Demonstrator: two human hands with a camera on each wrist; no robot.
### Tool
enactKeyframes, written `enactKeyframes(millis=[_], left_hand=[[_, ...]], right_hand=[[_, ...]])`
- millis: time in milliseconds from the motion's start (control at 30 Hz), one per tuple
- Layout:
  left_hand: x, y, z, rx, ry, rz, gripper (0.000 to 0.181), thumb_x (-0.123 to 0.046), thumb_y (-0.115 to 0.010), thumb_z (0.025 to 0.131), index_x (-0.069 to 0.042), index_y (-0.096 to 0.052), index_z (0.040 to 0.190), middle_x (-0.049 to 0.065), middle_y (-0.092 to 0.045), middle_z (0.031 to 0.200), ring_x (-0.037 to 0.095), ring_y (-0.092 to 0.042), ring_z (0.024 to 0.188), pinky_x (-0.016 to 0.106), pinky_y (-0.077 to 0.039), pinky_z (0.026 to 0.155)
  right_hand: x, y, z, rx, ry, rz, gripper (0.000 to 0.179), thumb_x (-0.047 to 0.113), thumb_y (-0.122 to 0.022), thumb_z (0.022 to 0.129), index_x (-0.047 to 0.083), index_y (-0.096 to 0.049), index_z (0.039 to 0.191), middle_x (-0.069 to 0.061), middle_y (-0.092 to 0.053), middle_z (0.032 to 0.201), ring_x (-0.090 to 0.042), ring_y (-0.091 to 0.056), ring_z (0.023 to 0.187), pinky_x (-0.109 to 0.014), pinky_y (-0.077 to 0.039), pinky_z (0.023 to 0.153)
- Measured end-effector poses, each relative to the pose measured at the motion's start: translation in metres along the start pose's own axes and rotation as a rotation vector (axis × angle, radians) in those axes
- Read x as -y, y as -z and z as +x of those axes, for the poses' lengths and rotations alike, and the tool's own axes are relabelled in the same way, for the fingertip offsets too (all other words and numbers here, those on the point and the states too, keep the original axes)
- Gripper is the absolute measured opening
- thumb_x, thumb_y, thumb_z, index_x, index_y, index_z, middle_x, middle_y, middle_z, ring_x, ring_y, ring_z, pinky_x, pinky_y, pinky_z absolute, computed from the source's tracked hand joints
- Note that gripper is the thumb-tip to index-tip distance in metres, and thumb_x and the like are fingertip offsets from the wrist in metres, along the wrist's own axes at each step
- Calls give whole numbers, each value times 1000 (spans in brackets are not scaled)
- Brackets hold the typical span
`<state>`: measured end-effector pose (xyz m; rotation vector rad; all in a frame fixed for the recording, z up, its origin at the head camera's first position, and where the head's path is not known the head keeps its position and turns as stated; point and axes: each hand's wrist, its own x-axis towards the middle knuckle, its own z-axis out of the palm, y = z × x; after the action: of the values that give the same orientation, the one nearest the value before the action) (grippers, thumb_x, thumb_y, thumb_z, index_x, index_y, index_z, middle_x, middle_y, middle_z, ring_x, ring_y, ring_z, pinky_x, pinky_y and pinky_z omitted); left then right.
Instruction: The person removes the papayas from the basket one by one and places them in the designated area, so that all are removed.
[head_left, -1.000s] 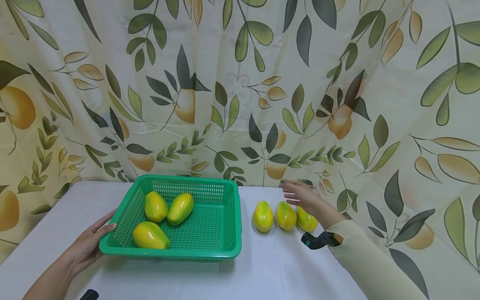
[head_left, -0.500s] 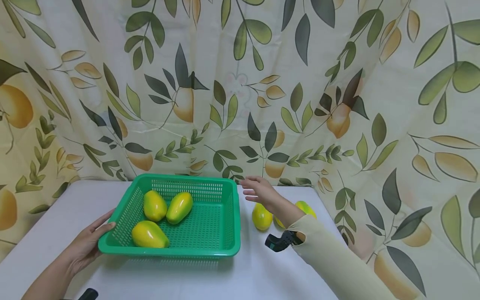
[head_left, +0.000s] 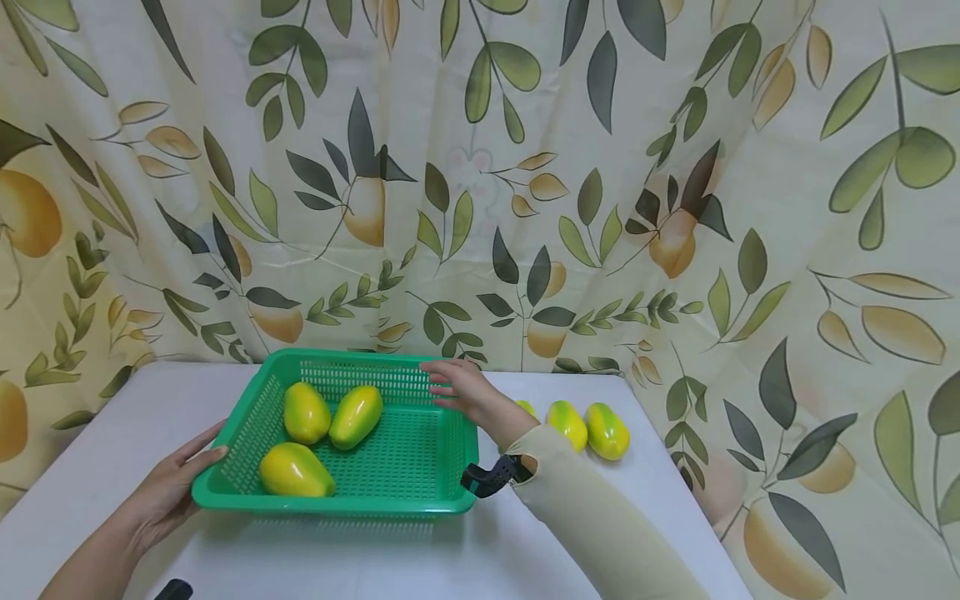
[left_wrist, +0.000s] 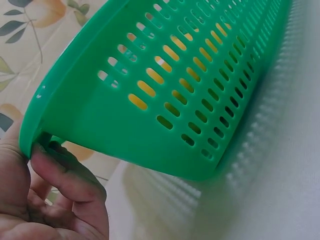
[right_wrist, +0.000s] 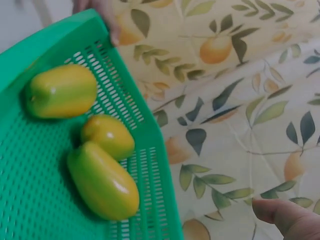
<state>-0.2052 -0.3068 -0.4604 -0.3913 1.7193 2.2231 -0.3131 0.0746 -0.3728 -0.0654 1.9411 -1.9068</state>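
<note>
A green plastic basket (head_left: 337,505) with slotted walls stands on the left of the table. My left hand (head_left: 174,483) grips its left rim; in the left wrist view bent fingers (left_wrist: 70,180) tuck under the rim's corner. Inside lie three yellow-green papayas, one in front (head_left: 296,471), one behind it (head_left: 306,414) and one leaning to the right (head_left: 356,418). Over the basket's back right part hovers my right hand (head_left: 468,393), fingers extended and holding nothing. Its thumb (right_wrist: 272,210) shows in the right wrist view, apart from the basket.
To the basket's right, three more papayas sit in a row: one mostly hidden behind my right wrist (head_left: 527,407), a middle one (head_left: 567,425) and a right one (head_left: 607,432). A white cloth covers the table (head_left: 555,533). Behind it hangs a leaf-and-fruit patterned curtain (head_left: 480,317).
My right hand has swept left from above the row of papayas to over the basket's right part, uncovering the rightmost papaya. The left hand has kept its grip on the basket.
</note>
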Motion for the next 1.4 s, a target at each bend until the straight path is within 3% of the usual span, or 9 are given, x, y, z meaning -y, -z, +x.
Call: enactKeyframes(millis=[267,533,867,1167,1400], left_hand=[[-3,2,-2,3,8,35,80,-28,-60,86,-22,-7,145,-8,-61,94,20,-62,89,37,-49,81],[-10,6,2,16,-8,280,77,-32,-58,88,-12,-9,145,0,-58,99,19,-61,86,36,-52,74],[-17,8,-2,38,5,260,77,-25,-58,88,-9,-9,144,3,-63,98,25,-62,89,41,-51,77],[-16,10,-3,89,9,281,74,-25,-57,89,-8,-9,143,4,-62,98,25,-62,88,39,-52,76],[-20,10,-3,74,14,258,74,-25,-57,89,-10,-9,143,4,-63,97,26,-63,87,39,-52,75]], right_hand=[[-13,-27,20,-20,-79,42,54,25,-65,81,3,-47,126,-23,-37,130,-38,-41,116,-44,-39,94],[-30,-41,35,-52,-160,30,65,26,-71,76,3,-42,129,-25,-39,129,-40,-41,115,-46,-40,93],[-50,-56,51,-122,-218,75,72,24,-75,71,1,-40,130,-27,-42,124,-41,-46,107,-47,-44,87],[-66,-61,54,-116,-251,36,80,26,-75,71,0,-34,134,-27,-41,125,-41,-48,104,-46,-49,79],[-66,-70,62,-116,-230,38,77,27,-76,69,1,-38,131,-25,-43,122,-40,-47,104,-46,-49,79]])
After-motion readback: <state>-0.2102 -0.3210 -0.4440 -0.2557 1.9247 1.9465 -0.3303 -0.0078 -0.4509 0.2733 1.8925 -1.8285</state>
